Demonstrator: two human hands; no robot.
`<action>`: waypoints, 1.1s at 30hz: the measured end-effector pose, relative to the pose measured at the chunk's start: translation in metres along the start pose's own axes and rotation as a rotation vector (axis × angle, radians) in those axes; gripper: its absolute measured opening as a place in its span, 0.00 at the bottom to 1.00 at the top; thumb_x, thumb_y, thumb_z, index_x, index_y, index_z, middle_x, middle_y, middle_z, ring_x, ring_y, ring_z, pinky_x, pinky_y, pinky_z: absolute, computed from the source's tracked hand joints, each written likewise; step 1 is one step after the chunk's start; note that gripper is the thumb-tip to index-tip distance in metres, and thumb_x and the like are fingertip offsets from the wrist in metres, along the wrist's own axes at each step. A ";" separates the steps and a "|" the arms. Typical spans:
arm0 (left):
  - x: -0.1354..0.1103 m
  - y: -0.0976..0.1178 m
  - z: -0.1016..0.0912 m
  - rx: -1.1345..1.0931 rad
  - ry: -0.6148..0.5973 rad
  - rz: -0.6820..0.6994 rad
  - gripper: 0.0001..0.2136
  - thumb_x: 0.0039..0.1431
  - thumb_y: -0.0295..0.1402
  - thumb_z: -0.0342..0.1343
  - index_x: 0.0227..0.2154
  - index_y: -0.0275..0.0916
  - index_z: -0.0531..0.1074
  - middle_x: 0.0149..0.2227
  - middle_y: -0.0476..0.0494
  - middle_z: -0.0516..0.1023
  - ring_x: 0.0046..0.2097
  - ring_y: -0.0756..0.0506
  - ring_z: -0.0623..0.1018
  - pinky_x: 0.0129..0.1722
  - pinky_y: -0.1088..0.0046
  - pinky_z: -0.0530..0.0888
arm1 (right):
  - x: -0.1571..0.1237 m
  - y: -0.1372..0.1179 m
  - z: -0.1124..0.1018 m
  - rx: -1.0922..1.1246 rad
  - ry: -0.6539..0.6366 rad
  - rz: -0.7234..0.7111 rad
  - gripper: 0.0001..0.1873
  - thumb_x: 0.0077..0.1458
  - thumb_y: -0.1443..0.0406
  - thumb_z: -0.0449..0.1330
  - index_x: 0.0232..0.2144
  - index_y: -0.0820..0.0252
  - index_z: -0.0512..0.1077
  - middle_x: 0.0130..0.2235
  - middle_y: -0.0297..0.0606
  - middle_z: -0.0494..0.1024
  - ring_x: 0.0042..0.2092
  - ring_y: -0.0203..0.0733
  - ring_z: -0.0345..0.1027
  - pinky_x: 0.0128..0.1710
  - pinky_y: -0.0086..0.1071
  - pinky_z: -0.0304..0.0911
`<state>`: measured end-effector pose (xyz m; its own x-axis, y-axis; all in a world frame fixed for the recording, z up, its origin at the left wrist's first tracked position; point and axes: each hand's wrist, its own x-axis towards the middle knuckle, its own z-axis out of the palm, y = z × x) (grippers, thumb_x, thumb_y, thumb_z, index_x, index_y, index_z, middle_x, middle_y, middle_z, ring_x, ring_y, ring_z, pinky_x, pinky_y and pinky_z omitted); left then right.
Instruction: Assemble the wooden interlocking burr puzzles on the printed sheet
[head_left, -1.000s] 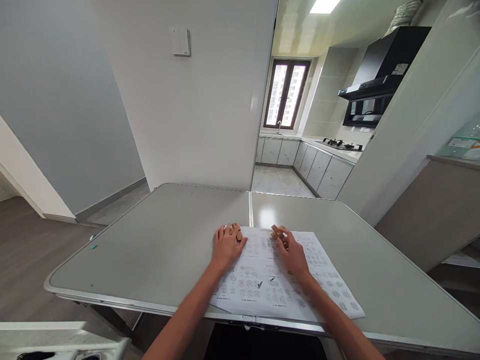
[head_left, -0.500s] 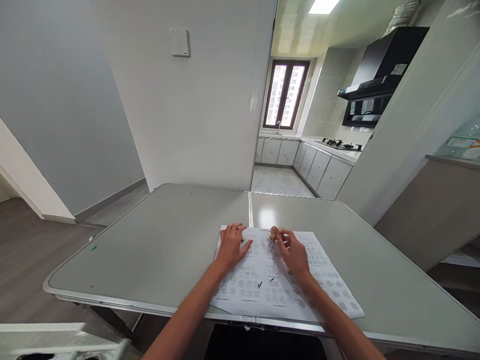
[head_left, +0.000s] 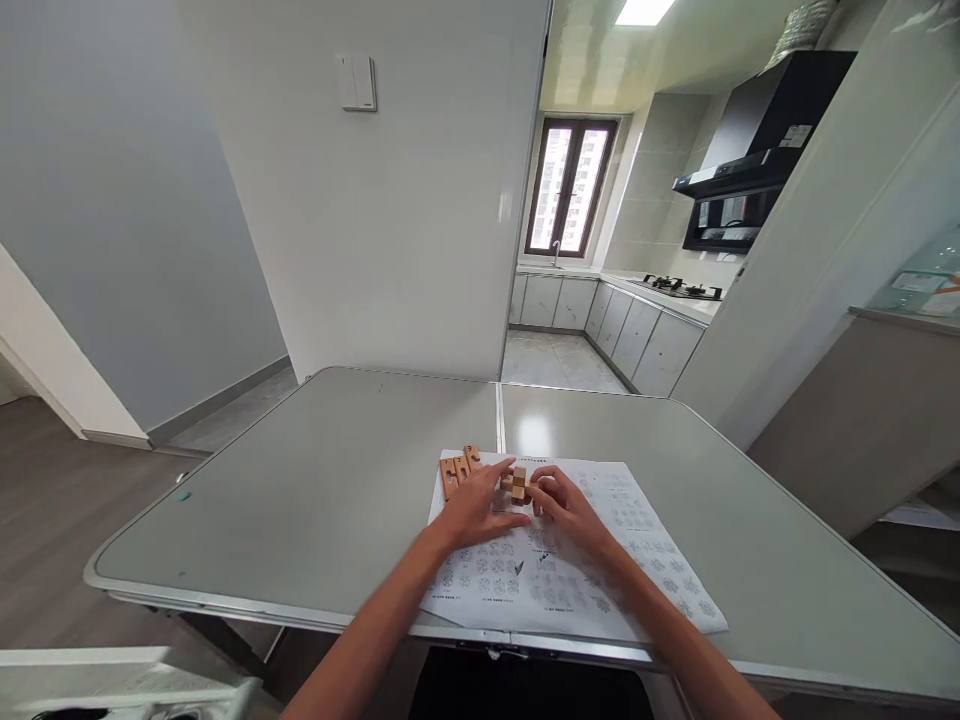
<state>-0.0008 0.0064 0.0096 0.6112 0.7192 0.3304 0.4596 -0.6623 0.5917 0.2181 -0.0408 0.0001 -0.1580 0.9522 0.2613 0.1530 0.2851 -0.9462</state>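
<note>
A small wooden burr puzzle (head_left: 518, 484) of crossed light-brown bars is between my hands, over the printed sheet (head_left: 660, 540). My right hand (head_left: 564, 505) has its fingertips curled on the puzzle's right side and grips it. On the other side, my left hand (head_left: 480, 505) has thumb and fingers spread apart; a fingertip reaches close to the puzzle, and I cannot tell whether it touches. Just beyond the left hand lie flat notched wooden pieces (head_left: 449, 478) in a row, partly hidden by that hand.
The grey folding table (head_left: 300, 480) has a metal seam down its middle. Rows of puzzle drawings cover the sheet. A small teal bit (head_left: 185, 496) lies near the table's left edge. A wall stands behind the table, with a kitchen doorway at the right.
My right hand has brought the wooden puzzle left and slightly nearer. My left hand has shifted right toward it, uncovering the flat notched pieces.
</note>
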 end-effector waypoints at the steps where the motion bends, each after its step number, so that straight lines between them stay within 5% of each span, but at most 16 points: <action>1: 0.000 0.001 -0.001 -0.009 -0.006 0.006 0.39 0.56 0.53 0.67 0.67 0.45 0.61 0.60 0.37 0.75 0.61 0.34 0.74 0.60 0.54 0.71 | 0.000 0.000 0.000 0.015 -0.019 0.009 0.22 0.63 0.43 0.59 0.43 0.53 0.66 0.31 0.32 0.76 0.32 0.40 0.69 0.34 0.33 0.64; 5: 0.001 0.006 -0.004 -0.036 0.031 -0.004 0.30 0.59 0.50 0.65 0.61 0.44 0.68 0.58 0.39 0.77 0.58 0.35 0.77 0.57 0.56 0.73 | 0.000 -0.001 0.000 0.057 -0.056 0.049 0.23 0.63 0.42 0.58 0.43 0.53 0.66 0.31 0.32 0.75 0.32 0.40 0.68 0.32 0.32 0.63; 14: 0.000 0.007 -0.002 -0.065 0.074 0.010 0.29 0.53 0.46 0.70 0.56 0.47 0.69 0.51 0.44 0.80 0.51 0.38 0.79 0.51 0.61 0.76 | 0.002 0.009 -0.006 -0.056 -0.140 0.120 0.32 0.60 0.38 0.56 0.51 0.56 0.70 0.41 0.40 0.80 0.37 0.43 0.72 0.34 0.34 0.67; 19: 0.001 0.004 -0.004 -0.016 0.054 0.031 0.30 0.50 0.47 0.72 0.55 0.47 0.70 0.51 0.44 0.80 0.50 0.38 0.79 0.50 0.61 0.75 | 0.000 0.004 -0.005 -0.079 -0.090 0.024 0.25 0.61 0.43 0.60 0.48 0.55 0.74 0.46 0.42 0.81 0.45 0.48 0.75 0.41 0.37 0.70; 25: 0.002 0.003 -0.004 0.018 0.081 0.001 0.30 0.49 0.51 0.71 0.52 0.44 0.72 0.49 0.41 0.80 0.50 0.36 0.80 0.50 0.59 0.75 | -0.002 0.008 -0.002 -0.207 0.038 -0.015 0.16 0.61 0.52 0.62 0.45 0.54 0.77 0.43 0.41 0.83 0.40 0.46 0.75 0.38 0.38 0.70; 33: 0.002 0.004 -0.003 0.031 0.098 0.022 0.29 0.50 0.51 0.71 0.51 0.43 0.73 0.48 0.42 0.81 0.50 0.36 0.80 0.52 0.58 0.76 | -0.001 0.018 -0.002 -0.291 0.017 0.014 0.16 0.62 0.53 0.60 0.47 0.52 0.78 0.42 0.38 0.84 0.38 0.46 0.76 0.39 0.39 0.70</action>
<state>0.0003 0.0062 0.0151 0.5562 0.7205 0.4140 0.4675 -0.6832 0.5610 0.2230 -0.0361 -0.0171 -0.1377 0.9574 0.2538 0.4288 0.2886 -0.8561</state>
